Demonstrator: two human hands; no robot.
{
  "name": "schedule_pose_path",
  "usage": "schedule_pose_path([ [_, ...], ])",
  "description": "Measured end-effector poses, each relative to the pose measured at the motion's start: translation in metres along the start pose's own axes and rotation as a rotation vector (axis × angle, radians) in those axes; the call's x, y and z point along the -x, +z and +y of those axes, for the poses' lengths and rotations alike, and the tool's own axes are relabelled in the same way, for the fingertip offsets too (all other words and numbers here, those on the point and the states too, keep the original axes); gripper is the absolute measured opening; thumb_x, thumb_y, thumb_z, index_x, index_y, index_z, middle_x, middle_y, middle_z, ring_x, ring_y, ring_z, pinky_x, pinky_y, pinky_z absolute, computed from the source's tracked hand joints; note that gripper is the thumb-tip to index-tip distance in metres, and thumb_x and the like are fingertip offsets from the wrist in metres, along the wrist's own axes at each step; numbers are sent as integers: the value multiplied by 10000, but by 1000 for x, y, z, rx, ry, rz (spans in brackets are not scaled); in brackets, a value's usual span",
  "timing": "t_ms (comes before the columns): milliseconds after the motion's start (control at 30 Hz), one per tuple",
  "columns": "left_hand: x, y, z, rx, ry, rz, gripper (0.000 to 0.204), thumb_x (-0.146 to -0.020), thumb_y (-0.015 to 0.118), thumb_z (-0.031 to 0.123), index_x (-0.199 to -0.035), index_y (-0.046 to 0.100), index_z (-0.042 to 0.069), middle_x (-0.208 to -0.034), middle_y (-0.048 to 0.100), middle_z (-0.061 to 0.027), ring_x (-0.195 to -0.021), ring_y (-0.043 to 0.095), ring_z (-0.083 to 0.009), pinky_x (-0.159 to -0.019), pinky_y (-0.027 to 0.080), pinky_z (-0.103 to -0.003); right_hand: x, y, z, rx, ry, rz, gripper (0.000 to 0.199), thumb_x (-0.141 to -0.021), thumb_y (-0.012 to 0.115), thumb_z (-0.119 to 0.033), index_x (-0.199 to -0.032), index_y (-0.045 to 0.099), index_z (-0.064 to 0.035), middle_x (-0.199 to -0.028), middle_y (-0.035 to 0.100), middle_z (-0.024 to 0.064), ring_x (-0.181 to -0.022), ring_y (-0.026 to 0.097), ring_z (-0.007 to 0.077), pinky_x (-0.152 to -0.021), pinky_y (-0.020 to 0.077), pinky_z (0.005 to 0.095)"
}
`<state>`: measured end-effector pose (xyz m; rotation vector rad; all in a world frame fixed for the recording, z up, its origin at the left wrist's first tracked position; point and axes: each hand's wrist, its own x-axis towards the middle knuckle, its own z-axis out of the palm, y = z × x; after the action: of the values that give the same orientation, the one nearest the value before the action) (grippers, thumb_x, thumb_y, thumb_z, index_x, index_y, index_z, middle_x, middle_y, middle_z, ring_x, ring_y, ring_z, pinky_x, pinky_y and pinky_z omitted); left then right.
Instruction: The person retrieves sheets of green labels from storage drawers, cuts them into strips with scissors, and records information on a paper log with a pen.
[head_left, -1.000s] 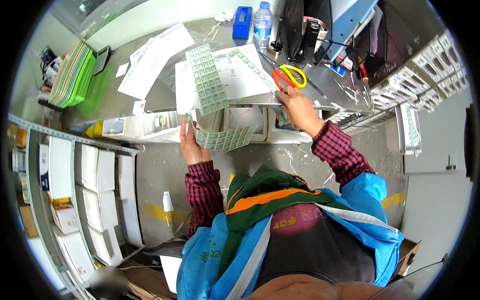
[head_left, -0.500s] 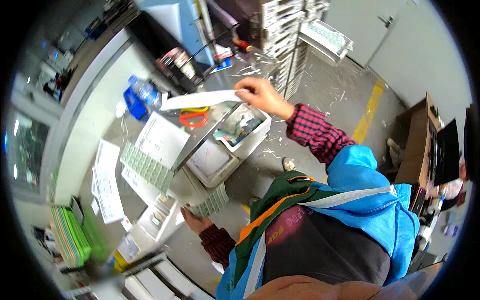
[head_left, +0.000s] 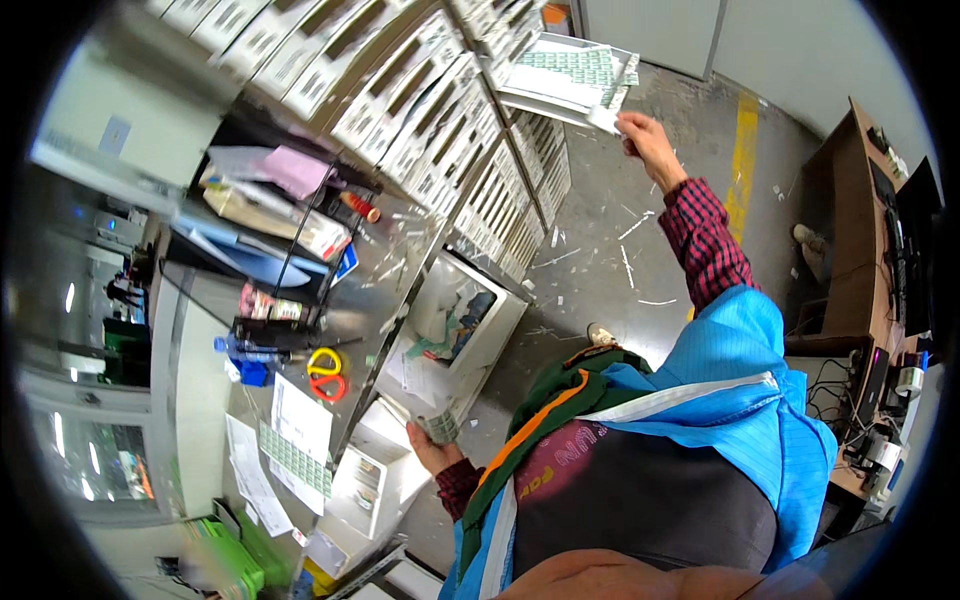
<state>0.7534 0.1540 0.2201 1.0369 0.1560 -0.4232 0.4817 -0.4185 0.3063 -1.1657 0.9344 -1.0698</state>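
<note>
At the open drawer's (head_left: 545, 106) near end, a paper strip (head_left: 603, 119), blurrily outlined, is pinched by the right hand (head_left: 650, 148); well below the drawer, a curled, green-printed sheet (head_left: 440, 428) is clasped by the left hand (head_left: 432, 454), fingers partly hidden.

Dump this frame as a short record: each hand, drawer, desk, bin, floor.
left_hand: left hand holding a small green-printed sheet
right_hand: right hand pinching a pale paper strip at the drawer's edge
drawer: open white drawer, green-printed sheets inside
desk: red-and-yellow scissors, white printed papers
bin: white bin beside the desk edge, mixed scraps inside
floor: grey, yellow line, scattered paper slivers
</note>
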Motion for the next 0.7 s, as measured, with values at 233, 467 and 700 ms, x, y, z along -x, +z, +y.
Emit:
schedule_pose_path([
  [233, 17, 103, -36, -54, 28, -37, 437, -930, 531, 123, -1325, 396, -7, -1232, 552, -145, -1080, 581, -265, -909, 502, -423, -114, 0, -115, -160, -382, -145, 269, -894, 661, -201, -1083, 646, -10, -745, 567, -41, -588, 463, 38, -537, 385, 191],
  [467, 27, 108, -59, -34, -98, 25, 437, -924, 535, 114, -1329, 414, 5, -1193, 561, -140, -1027, 593, -270, -893, 500, -455, -134, -53, -11, 115, -57, 38, 227, -850, 651, -204, -945, 682, 0, -687, 581, -16, -544, 482, 58, -482, 386, 224],
  [700, 35, 146, -43, -187, 8, -4, 453, -930, 534, 117, -1340, 402, -23, -1214, 554, -133, -1073, 574, -254, -932, 480, -419, -140, -73, 45, 365, -24, 168, 206, -761, 657, -197, -845, 710, -17, -684, 669, 66, -552, 624, 131, -510, 506, 287],
])
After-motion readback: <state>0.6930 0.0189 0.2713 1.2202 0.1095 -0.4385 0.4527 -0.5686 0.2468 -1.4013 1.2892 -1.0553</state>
